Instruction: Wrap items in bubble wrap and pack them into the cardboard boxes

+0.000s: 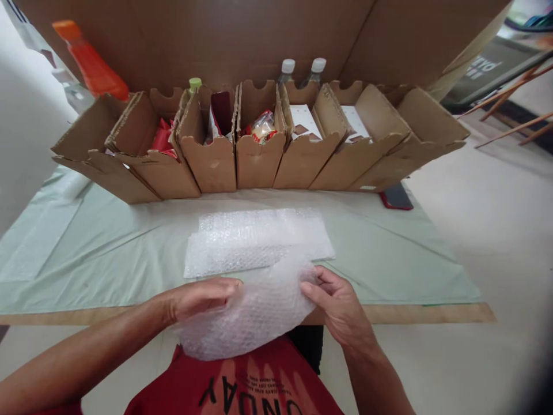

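A piece of clear bubble wrap (pixel 254 320) hangs between my two hands, over the table's front edge and close to my red shirt. My left hand (pixel 207 297) is closed on its left part, with some fingertips hidden behind the sheet. At the upper right end, my right hand (pixel 334 300) pinches it between thumb and fingers. Just beyond my hands, more bubble wrap (pixel 259 239) lies flat on the pale green cloth, in overlapping pieces.
Cardboard bins (pixel 259 167) stand in a row at the back, several holding packets or boxes. Behind them are bottles (pixel 287 72) and a cardboard panel (pixel 242 40). An orange bottle (pixel 93 63) leans at left. A phone (pixel 396 197) lies right; a translucent sheet (pixel 41 242) lies left.
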A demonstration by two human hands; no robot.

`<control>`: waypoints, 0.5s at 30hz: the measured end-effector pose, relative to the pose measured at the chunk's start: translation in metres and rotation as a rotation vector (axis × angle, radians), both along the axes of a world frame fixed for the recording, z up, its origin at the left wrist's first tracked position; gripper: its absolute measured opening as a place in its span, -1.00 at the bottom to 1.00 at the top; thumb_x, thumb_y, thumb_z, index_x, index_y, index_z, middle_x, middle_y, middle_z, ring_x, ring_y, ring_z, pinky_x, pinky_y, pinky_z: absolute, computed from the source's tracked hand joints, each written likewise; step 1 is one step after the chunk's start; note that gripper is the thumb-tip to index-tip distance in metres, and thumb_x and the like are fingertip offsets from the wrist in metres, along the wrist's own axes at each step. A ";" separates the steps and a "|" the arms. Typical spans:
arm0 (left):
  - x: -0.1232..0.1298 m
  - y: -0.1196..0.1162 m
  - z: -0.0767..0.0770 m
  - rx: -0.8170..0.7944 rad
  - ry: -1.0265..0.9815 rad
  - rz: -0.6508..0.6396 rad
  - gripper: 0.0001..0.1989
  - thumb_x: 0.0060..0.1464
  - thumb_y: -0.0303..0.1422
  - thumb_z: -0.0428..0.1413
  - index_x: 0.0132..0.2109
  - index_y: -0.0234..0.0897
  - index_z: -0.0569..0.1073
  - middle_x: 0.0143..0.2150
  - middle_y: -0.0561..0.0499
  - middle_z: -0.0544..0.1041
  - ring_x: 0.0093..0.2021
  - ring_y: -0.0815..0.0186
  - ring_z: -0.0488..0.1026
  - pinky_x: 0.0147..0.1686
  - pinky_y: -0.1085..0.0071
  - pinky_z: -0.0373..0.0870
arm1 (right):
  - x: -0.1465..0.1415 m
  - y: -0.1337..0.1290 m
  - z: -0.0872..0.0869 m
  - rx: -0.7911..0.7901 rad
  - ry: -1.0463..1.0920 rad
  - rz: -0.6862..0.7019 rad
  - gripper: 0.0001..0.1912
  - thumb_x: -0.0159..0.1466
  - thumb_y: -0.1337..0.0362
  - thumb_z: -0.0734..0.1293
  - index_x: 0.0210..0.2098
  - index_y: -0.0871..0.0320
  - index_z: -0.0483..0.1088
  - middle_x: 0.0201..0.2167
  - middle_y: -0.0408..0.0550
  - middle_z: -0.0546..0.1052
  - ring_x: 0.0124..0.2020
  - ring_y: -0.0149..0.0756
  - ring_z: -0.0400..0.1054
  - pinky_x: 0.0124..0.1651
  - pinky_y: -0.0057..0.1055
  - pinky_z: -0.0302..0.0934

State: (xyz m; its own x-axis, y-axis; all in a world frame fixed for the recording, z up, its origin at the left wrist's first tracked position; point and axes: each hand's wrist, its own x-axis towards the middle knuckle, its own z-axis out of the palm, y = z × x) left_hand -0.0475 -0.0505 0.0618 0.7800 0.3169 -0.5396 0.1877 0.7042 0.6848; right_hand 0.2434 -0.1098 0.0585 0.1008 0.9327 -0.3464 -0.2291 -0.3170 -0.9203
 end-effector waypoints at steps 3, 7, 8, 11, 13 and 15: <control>-0.015 0.000 0.007 -0.067 -0.028 0.037 -0.38 -0.07 0.10 0.31 0.00 -0.25 0.53 -0.04 -0.12 0.59 -0.04 0.12 0.51 0.03 0.22 0.39 | 0.002 0.006 -0.005 0.037 -0.048 -0.146 -0.64 -0.01 0.03 0.62 -0.39 0.13 0.57 -0.46 -0.14 0.53 -0.46 -0.42 0.34 -0.37 -0.51 0.25; -0.026 0.027 0.028 0.269 0.245 0.039 -0.61 0.00 -0.10 0.33 -0.12 -0.26 0.55 -0.26 0.02 0.55 -0.27 0.30 0.46 -0.19 0.38 0.35 | 0.011 0.026 -0.008 0.118 -0.198 -0.158 -0.72 0.07 0.07 0.56 -0.37 0.14 0.55 -0.45 -0.14 0.52 -0.46 -0.41 0.32 -0.38 -0.49 0.24; -0.026 0.039 0.032 0.377 0.324 0.064 -0.63 0.03 -0.11 0.30 -0.11 -0.25 0.54 -0.29 0.05 0.53 -0.31 0.33 0.43 -0.24 0.40 0.33 | 0.013 0.033 -0.009 0.150 -0.283 -0.150 -0.73 0.11 0.07 0.53 -0.36 0.14 0.54 -0.45 -0.14 0.52 -0.46 -0.39 0.32 -0.38 -0.47 0.24; -0.018 0.076 0.034 0.688 0.532 0.090 -0.60 0.07 -0.14 0.21 0.01 -0.23 0.49 -0.30 0.07 0.51 -0.31 0.30 0.43 -0.27 0.39 0.32 | 0.018 0.059 -0.018 0.252 -0.592 -0.155 -0.73 0.21 0.05 0.41 -0.35 0.16 0.52 -0.47 -0.11 0.50 -0.45 -0.32 0.33 -0.36 -0.38 0.27; -0.011 0.093 0.029 0.930 0.717 0.056 -0.53 0.08 -0.16 0.18 0.11 -0.24 0.45 -0.28 0.02 0.52 -0.29 0.23 0.45 -0.24 0.34 0.34 | 0.022 0.072 -0.028 0.287 -0.733 -0.198 -0.72 0.20 0.07 0.40 -0.26 0.18 0.52 -0.39 -0.05 0.54 -0.39 -0.25 0.36 -0.24 -0.27 0.30; -0.004 0.103 0.023 1.209 0.896 0.020 -0.46 0.10 -0.17 0.16 0.19 -0.28 0.41 -0.14 -0.09 0.55 -0.18 0.13 0.49 -0.14 0.23 0.39 | 0.024 0.075 -0.035 0.334 -0.912 -0.262 -0.61 0.21 0.09 0.41 -0.07 0.22 0.51 -0.19 0.08 0.58 -0.28 -0.15 0.39 -0.07 -0.11 0.29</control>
